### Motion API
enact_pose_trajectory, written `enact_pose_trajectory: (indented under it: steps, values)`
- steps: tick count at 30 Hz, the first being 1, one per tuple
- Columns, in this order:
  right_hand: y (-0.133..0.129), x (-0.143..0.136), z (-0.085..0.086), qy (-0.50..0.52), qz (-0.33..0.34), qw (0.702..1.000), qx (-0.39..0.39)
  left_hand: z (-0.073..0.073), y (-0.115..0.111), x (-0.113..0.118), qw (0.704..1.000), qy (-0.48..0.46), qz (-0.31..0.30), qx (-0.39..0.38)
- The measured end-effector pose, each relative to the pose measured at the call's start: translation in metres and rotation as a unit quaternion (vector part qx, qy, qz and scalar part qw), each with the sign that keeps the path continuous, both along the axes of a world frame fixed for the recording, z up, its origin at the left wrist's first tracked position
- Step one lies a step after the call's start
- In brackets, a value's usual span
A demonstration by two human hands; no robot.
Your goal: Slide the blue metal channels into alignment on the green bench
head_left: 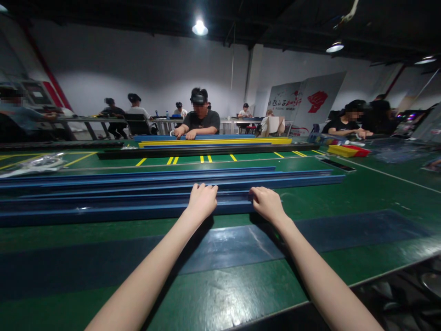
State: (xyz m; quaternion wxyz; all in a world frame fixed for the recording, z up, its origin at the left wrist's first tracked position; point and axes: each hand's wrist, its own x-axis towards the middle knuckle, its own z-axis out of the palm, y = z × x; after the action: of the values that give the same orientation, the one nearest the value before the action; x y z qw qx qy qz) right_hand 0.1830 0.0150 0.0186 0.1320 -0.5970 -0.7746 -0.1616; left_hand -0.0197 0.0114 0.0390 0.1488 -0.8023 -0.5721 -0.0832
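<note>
Several long blue channel strips lie side by side across the green table. My left hand (203,201) is closed over the nearest blue strip (103,210), its fingers curled down over the far edge. Near that strip's right end, my right hand (268,202) grips it too, with fingers bent round the edge. The fingertips of both hands are partly hidden behind the strip. Closer to me, a clear plastic sheet (230,246) lies flat on the table, under my forearms.
Beyond the blue strips are a black strip (206,150) and a yellow strip (217,142), with a person (203,120) behind them. A phone (336,164) lies at the right. Clear plastic wrapping (37,163) sits at the left. Other people sit further back.
</note>
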Motion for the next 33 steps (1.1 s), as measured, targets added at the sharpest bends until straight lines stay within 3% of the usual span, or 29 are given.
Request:
enact_pose_trajectory:
  steps: [13, 26, 33]
  values:
    - [0.0006, -0.0049, -0.0036, 0.031, 0.126, 0.991, -0.038, -0.0072, 0.0015, 0.0033, 0.99, -0.04, -0.129, -0.035]
    - [0.0004, 0.0006, -0.0013, 0.034, 0.026, 0.999, -0.001, 0.0004, 0.0003, -0.0014, 0.999, 0.007, -0.035, -0.005]
    - [0.0006, 0.0006, -0.0006, 0.011, -0.008, 1.0, -0.004, -0.0023, 0.0015, -0.0028, 0.999, 0.03, -0.031, 0.015]
